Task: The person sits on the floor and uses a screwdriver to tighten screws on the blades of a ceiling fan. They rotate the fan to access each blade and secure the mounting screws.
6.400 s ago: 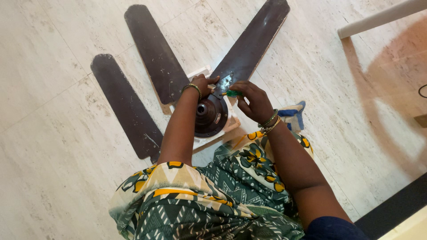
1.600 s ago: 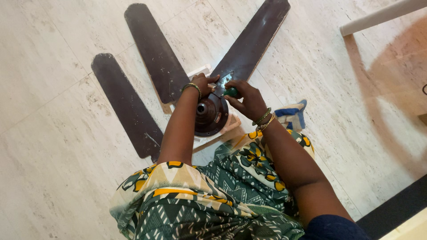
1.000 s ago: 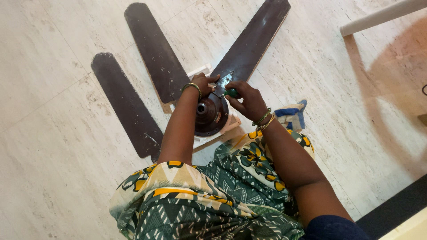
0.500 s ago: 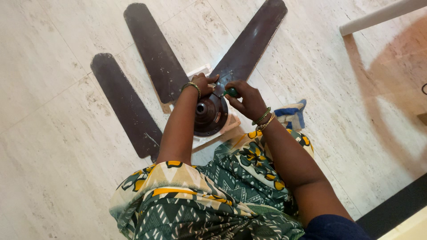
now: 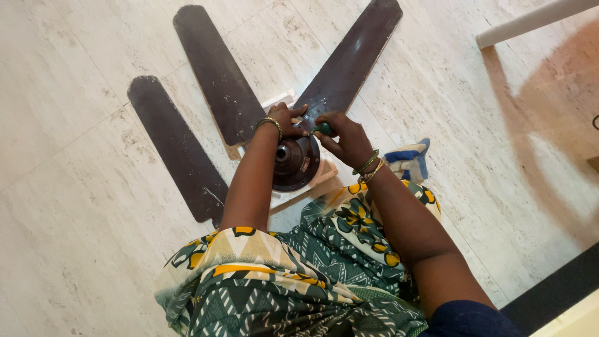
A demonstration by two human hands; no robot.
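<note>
Near the middle of the floor (image 5: 93,237), the left hand (image 5: 286,118) grips and steadies the fan motor (image 5: 293,163) while the right hand (image 5: 349,138), closed around a green-handled screwdriver (image 5: 322,128), seems to work a blade (image 5: 349,62) screw; next likely needs steady turning.

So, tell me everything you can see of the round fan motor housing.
The fan motor housing is a dark brown, glossy, metal-looking disc with a small round hub at its middle, face up on a pale block on the floor. One long dark blade runs from its upper right edge. The left hand rests on its top edge; the right hand holds a green-handled tool at the blade joint.
</note>
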